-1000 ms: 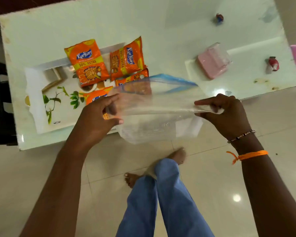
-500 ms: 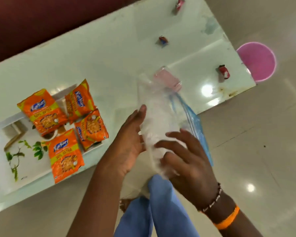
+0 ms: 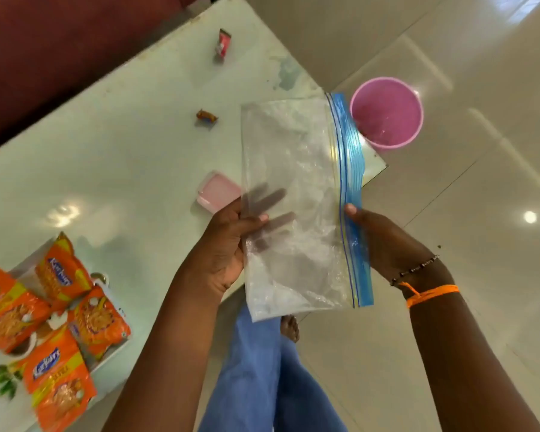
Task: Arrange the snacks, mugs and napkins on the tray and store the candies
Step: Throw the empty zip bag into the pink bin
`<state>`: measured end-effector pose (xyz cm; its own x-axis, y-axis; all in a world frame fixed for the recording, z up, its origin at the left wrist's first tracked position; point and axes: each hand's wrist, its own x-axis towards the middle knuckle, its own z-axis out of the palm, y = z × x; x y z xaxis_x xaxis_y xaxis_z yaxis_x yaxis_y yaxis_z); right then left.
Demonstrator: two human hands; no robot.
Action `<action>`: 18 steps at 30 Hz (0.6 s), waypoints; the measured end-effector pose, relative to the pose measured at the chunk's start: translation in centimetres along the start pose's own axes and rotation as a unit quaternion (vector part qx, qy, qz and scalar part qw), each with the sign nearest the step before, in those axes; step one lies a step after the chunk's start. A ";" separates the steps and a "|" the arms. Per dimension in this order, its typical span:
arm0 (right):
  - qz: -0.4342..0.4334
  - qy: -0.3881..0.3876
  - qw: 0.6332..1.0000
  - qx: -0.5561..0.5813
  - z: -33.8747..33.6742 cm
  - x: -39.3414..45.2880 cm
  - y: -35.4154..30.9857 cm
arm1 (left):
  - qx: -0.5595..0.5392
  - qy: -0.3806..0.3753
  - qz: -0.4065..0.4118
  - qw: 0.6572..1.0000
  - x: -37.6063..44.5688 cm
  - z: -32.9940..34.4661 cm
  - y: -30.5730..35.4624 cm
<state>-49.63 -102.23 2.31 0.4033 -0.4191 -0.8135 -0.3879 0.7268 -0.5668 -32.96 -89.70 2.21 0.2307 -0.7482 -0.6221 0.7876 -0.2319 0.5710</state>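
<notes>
Up close in the head view, both hands hold a clear zip bag (image 3: 296, 194) flat in the air above the near right edge of the table (image 3: 131, 151). The left hand (image 3: 228, 247) pinches the bag's plain edge, thumb on the front and fingers (image 3: 267, 196) showing dimly through the plastic from behind. The right hand (image 3: 384, 241) grips the opposite edge at the blue zip strip (image 3: 349, 169), thumb pressed on the front of the strip; its other fingers are hidden behind the bag. The bag looks empty, and whether its zip is sealed cannot be told.

On the glossy white table two wrapped candies lie well apart from each other: a red one (image 3: 222, 45) near the far edge and a brown one (image 3: 206, 116) nearer the middle. A pink lidded box (image 3: 219, 194) sits near the right edge, just beside the left hand and partly covered by the bag's corner. At the near left corner a white tray (image 3: 106, 360) with a leaf print carries four orange snack packets (image 3: 63, 275), overlapping one another; something white shows between them, too covered to identify.

Off the table's right corner a pink tub (image 3: 387, 113) stands on the tiled floor (image 3: 480, 182). Blue trouser legs (image 3: 262, 369) and a bare foot show below the bag. The right wrist wears a bead bracelet (image 3: 415, 269) and an orange thread (image 3: 430, 293).
</notes>
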 end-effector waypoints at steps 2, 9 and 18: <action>0.006 -0.035 0.999 0.034 -0.5 1.3 -0.6 | 0.009 -0.013 -0.035 0.999 1.8 0.5 0.8; -0.079 -0.038 0.994 0.067 -2.0 5.1 -3.0 | 0.099 -0.039 -0.076 0.991 7.3 1.6 4.4; -0.094 0.121 0.973 0.173 -7.9 11.0 -7.3 | 0.066 0.139 -0.117 0.981 16.5 7.6 4.1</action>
<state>-48.92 -116.43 -3.57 0.2179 -0.6475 -0.7302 -0.0080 0.7470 -0.6648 -30.25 -107.73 -1.64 0.2146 -0.4703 -0.8560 0.7610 -0.4689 0.4484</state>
